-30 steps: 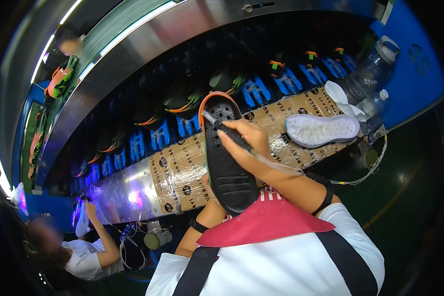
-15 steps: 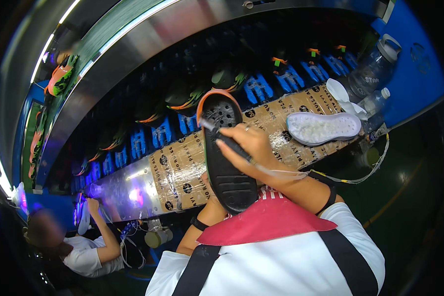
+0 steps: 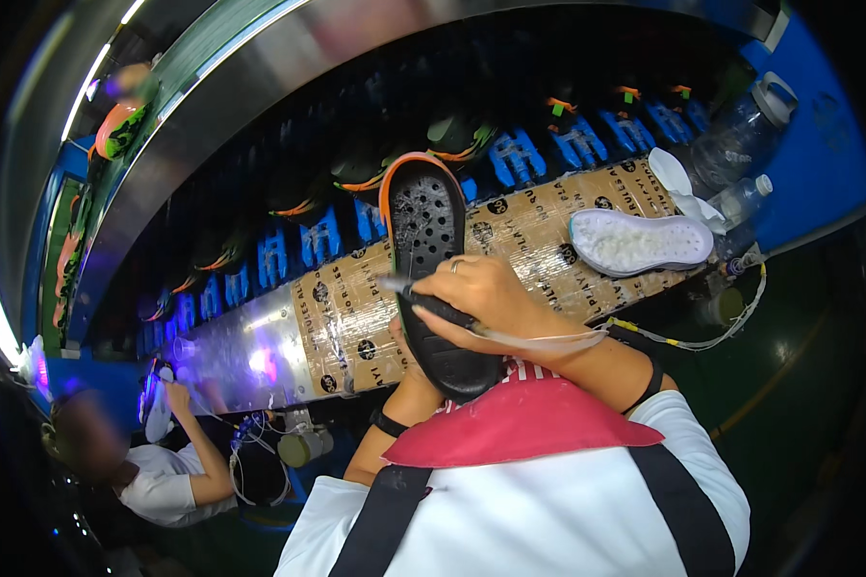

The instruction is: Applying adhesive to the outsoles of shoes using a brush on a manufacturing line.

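Observation:
A black shoe sole [image 3: 425, 245] with an orange rim at its far end and a dotted, holed forepart stands tilted before me. My left hand [image 3: 402, 344] grips it from the left and beneath; most of its fingers are hidden behind the sole. In my right hand [image 3: 483, 293] is a black-handled brush [image 3: 440, 307] joined to a clear tube [image 3: 548, 340] that runs back over my forearm. The pale brush tip is at the sole's left edge, around mid-length. Whitish wet streaks mark part of the forepart.
A white sole [image 3: 640, 242] filled with white bits lies on the cardboard-covered bench [image 3: 539, 245]. Beyond it stand a large clear jug [image 3: 746, 135] and a small bottle [image 3: 743, 200]. Shoe uppers on blue holders [image 3: 517, 159] line the rear. Another person [image 3: 178, 481] works at left.
The brush has moved from the sole's forepart toward me, down to the left edge at mid-length. The sole has shifted slightly away from me. My left hand keeps its hold.

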Demonstrator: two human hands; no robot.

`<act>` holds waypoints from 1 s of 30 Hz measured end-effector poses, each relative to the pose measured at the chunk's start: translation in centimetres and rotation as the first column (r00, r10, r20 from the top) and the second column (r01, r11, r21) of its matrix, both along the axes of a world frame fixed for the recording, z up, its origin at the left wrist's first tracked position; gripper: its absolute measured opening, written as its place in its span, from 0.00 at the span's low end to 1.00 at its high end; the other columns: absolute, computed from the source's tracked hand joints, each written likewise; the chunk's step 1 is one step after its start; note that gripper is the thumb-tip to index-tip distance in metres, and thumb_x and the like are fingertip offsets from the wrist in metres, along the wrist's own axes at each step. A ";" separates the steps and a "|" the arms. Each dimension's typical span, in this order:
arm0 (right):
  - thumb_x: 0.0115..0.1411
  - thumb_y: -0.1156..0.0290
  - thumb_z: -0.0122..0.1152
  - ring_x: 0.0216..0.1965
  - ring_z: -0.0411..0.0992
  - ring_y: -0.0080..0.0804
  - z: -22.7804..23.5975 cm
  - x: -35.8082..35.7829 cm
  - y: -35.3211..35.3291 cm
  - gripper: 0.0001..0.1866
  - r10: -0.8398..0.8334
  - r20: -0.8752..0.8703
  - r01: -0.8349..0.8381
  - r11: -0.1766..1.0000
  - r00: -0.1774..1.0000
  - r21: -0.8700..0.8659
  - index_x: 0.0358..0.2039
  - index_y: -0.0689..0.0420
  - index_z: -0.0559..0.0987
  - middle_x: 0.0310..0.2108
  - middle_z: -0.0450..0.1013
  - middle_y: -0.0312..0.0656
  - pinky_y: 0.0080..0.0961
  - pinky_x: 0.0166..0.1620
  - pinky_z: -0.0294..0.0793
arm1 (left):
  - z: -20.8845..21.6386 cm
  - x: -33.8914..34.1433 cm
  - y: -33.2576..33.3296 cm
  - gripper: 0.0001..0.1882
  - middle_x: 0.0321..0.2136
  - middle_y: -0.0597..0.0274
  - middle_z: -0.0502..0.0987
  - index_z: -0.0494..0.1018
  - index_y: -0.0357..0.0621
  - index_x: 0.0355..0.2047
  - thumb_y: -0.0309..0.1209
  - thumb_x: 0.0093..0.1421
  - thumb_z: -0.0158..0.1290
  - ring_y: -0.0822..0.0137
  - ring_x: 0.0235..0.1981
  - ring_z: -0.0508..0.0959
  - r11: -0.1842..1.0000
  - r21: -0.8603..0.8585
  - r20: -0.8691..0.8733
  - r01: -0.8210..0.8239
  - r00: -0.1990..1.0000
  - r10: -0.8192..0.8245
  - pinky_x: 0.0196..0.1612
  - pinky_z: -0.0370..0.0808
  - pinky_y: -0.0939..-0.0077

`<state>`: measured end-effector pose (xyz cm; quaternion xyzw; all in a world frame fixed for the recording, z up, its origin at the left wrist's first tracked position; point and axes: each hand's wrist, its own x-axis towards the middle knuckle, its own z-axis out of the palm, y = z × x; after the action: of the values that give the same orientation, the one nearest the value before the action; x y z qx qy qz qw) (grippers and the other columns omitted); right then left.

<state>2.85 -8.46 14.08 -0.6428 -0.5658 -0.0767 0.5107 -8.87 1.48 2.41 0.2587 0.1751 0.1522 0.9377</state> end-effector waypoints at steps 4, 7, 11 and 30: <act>0.47 0.74 0.64 0.24 0.73 0.42 0.5 -0.5 -0.7 0.08 0.015 -0.262 0.022 0.990 0.965 0.136 0.30 0.61 0.78 0.23 0.74 0.45 0.31 0.28 0.71 | 0.2 -0.4 0.6 0.42 0.52 0.52 0.69 0.62 0.46 0.57 0.65 0.51 0.38 0.55 0.49 0.73 0.999 0.018 -0.019 -0.027 0.999 0.028 0.53 0.72 0.59; 0.46 0.75 0.65 0.23 0.72 0.42 -1.1 0.2 -0.1 0.11 -0.130 -0.152 0.154 0.975 0.980 0.157 0.31 0.63 0.77 0.23 0.73 0.48 0.31 0.28 0.71 | 0.2 -0.7 0.7 0.42 0.51 0.52 0.69 0.63 0.47 0.57 0.65 0.51 0.38 0.55 0.49 0.73 0.998 0.036 -0.049 -0.045 0.998 0.046 0.53 0.72 0.59; 0.46 0.75 0.65 0.24 0.73 0.43 -1.0 -1.5 0.3 0.10 0.062 -0.098 -0.063 0.998 0.993 -0.013 0.31 0.62 0.77 0.24 0.74 0.48 0.31 0.28 0.71 | -0.6 -0.8 1.3 0.41 0.52 0.53 0.69 0.65 0.48 0.54 0.66 0.52 0.37 0.56 0.49 0.73 0.987 0.153 -0.093 -0.046 0.994 0.061 0.54 0.71 0.60; 0.47 0.75 0.65 0.23 0.73 0.38 -0.8 -2.6 -0.9 0.10 0.068 -0.180 -0.063 0.997 0.981 0.034 0.32 0.62 0.77 0.23 0.74 0.44 0.29 0.27 0.70 | 2.2 1.2 3.1 0.46 0.53 0.48 0.67 0.58 0.44 0.59 0.66 0.51 0.40 0.50 0.51 0.71 0.998 -0.051 0.340 -0.032 0.939 0.048 0.51 0.72 0.55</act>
<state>0.29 -9.40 13.32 -0.6209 -0.5367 -0.0087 0.5713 -7.72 4.54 4.61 0.2037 0.0189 0.2098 0.9561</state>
